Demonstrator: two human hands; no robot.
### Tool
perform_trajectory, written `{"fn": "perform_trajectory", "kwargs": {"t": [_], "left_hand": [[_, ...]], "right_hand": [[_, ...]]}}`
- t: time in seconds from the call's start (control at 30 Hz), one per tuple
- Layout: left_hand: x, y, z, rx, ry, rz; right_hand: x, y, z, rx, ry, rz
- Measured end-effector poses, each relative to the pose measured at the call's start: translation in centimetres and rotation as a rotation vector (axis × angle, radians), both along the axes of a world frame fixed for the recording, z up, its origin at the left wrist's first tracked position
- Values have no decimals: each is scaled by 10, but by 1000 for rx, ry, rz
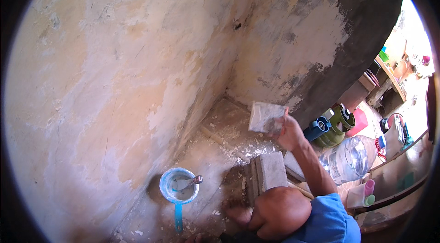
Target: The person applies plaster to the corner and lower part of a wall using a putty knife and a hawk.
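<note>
My right hand [291,134] is closed on the edge of a flat, squarish grey-white tile [267,117], raised near the wall corner. White paste coats the tile's left part. Below it, a stack of grey slabs [271,169] lies on the floor beside my bent knee [282,212]. A blue long-handled dipper [178,213] stands on the floor to the left, with whitish paste inside. The handle of a spatula-like tool [196,180] leans over its rim. I cannot see my left hand; a small patch of skin at the lower edge is too cut off to tell.
Patchy plastered walls [105,69] meet at a corner ahead. White crumbs [243,151] are strewn over the floor. On the right stand a green gas cylinder [333,135], a blue jug [317,128], a large clear water bottle [350,159] and a plastic container with pink and green parts [360,195].
</note>
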State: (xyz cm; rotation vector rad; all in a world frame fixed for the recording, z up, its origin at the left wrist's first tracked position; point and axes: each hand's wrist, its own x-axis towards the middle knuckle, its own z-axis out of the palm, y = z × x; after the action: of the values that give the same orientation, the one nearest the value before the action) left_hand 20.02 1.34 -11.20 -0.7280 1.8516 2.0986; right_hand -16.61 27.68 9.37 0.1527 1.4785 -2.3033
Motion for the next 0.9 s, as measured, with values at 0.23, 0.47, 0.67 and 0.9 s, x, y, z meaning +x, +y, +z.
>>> {"fn": "perform_trajectory", "kwargs": {"t": [0.23, 0.47, 0.67, 0.9], "left_hand": [[22, -8, 31, 361, -9, 173], [-56, -30, 96, 91, 178, -321], [-73, -13, 97, 170, 174, -369], [-81, 0, 68, 209, 186, -220]], "right_hand": [[63, -71, -45, -302, -209, 203], [95, -94, -72, -305, -372, 207], [101, -106, -55, -247, -266, 256], [98, -105, -79, -223, -224, 301]]}}
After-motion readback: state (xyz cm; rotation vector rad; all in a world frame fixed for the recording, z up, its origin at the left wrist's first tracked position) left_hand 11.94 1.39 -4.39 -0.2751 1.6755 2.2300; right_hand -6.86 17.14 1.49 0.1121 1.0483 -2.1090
